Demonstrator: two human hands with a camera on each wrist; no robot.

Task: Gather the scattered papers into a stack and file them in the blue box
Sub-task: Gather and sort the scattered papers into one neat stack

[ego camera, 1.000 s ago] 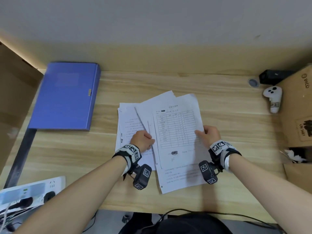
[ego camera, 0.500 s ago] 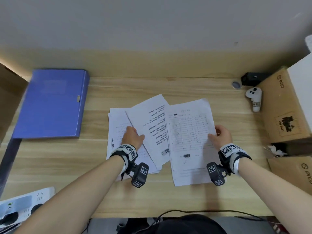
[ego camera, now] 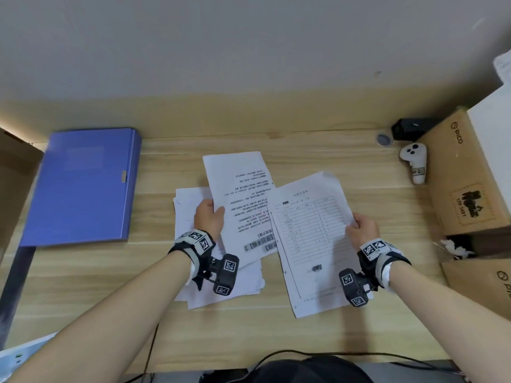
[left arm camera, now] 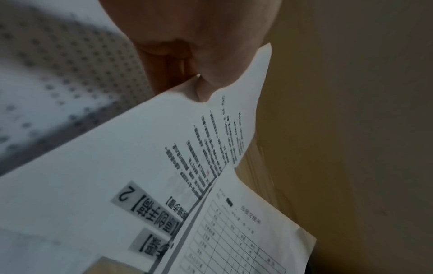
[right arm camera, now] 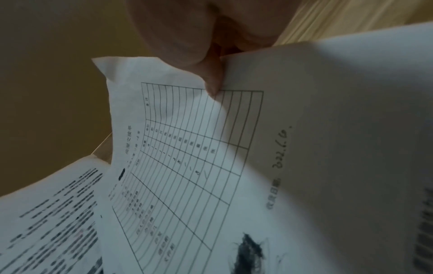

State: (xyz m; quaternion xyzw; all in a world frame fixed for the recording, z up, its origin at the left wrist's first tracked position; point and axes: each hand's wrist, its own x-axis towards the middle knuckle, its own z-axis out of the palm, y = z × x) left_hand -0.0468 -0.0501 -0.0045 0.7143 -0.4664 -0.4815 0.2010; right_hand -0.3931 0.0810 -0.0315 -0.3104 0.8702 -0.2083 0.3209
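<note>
White printed papers lie mid-desk. My left hand (ego camera: 211, 214) pinches the left edge of a text sheet (ego camera: 243, 200), lifted off the desk; the left wrist view shows the same text sheet (left arm camera: 145, 152) under my thumb (left arm camera: 211, 74). My right hand (ego camera: 359, 226) pinches the right edge of a sheet with a printed table (ego camera: 309, 233); that table sheet (right arm camera: 187, 148) is creased at my thumb (right arm camera: 213, 81). The table sheet overlaps the text sheet. More sheets (ego camera: 188, 214) lie flat beneath. The blue box (ego camera: 83, 183) lies closed at the left.
Cardboard boxes (ego camera: 464, 175) stand along the right edge, with a white controller (ego camera: 414, 161) and a black device (ego camera: 409, 128) beside them. Another cardboard box (ego camera: 13, 172) is at far left. A power strip (ego camera: 19, 355) sits at the near left corner. A cable (ego camera: 304, 353) runs along the front edge.
Both hands have lifted their sheets and drawn them apart: the text sheet has swung up and away in my left hand, the table sheet has tilted to the right. The view has shifted right.
</note>
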